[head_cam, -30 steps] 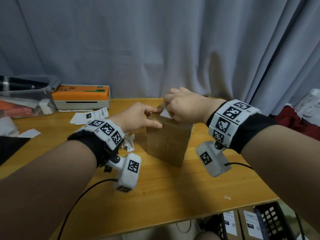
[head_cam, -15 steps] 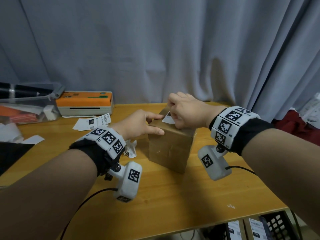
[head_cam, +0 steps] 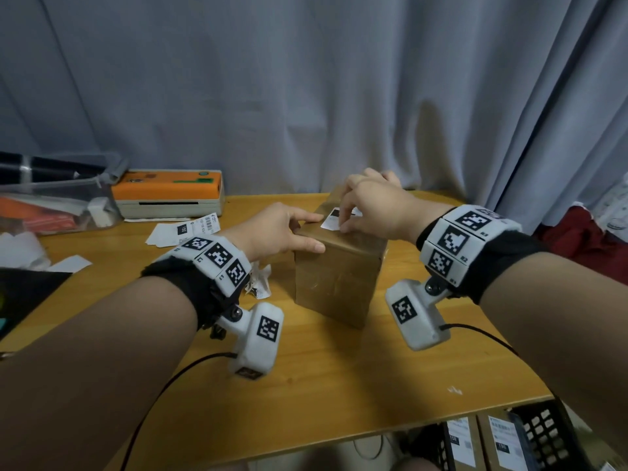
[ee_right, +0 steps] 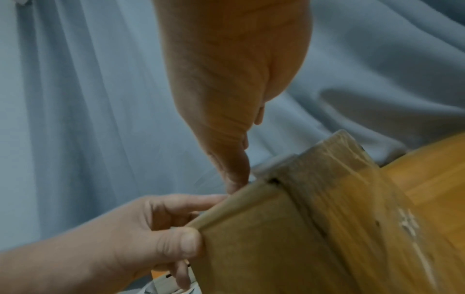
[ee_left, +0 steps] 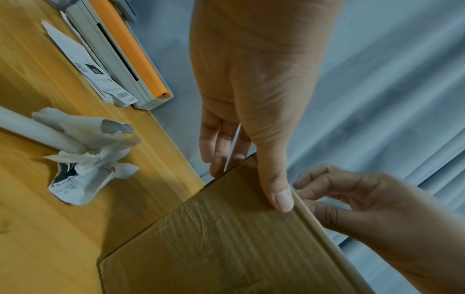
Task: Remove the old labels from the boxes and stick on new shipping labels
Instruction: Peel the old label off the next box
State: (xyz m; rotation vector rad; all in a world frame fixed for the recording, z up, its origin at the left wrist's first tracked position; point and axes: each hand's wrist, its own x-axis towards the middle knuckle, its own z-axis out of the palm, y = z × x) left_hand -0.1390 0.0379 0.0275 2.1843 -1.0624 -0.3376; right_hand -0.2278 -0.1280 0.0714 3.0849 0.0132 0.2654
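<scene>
Steadying with left hand (head_cam: 282, 232): thumb on the near face, fingers over the top left edge of the cardboard box (head_cam: 336, 277) at mid-table (head_cam: 306, 385). Standing upright, long axis vertical, one corner toward the viewer. Picking at the white label (head_cam: 331, 222) on top with right hand (head_cam: 370, 209), fingertips pinched together; old or new, cannot tell. Probably peeling; next, a slow, low pull.

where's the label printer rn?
Head view: printer sits at the table's far left edge against the curtain, loose labels just in front.
</scene>
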